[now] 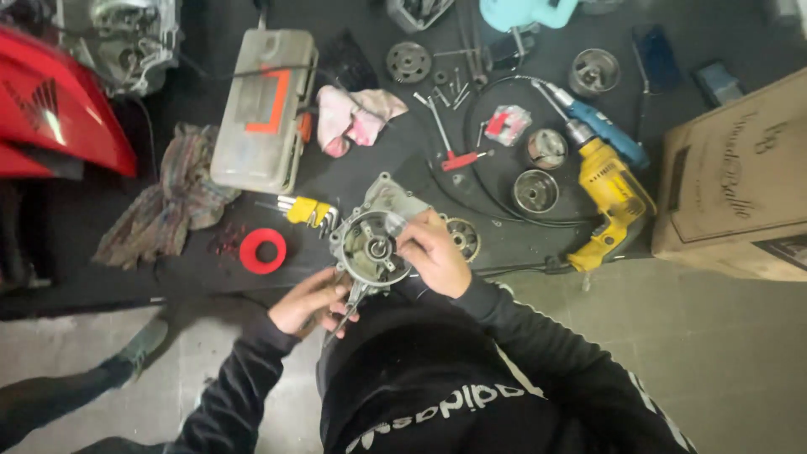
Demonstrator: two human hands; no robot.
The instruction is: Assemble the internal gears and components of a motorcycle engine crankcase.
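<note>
Steadying the grey engine casing (pixel 371 244) on the black mat (pixel 193 277), my left hand (pixel 313 303) pinches its lower edge, while my right hand (pixel 433 252) presses fingertips into its round opening, beside the yellow hex keys (pixel 307 210).

A brown cardboard box (pixel 740 181) stands at the right edge of the frame, rectangular, with dark script on its top and a dark label at its lower right corner. A small red-and-white plastic packet (pixel 507 124) lies upper centre-right. A grey rectangular tool case (pixel 265 108) with an orange mark sits upper left of centre.
</note>
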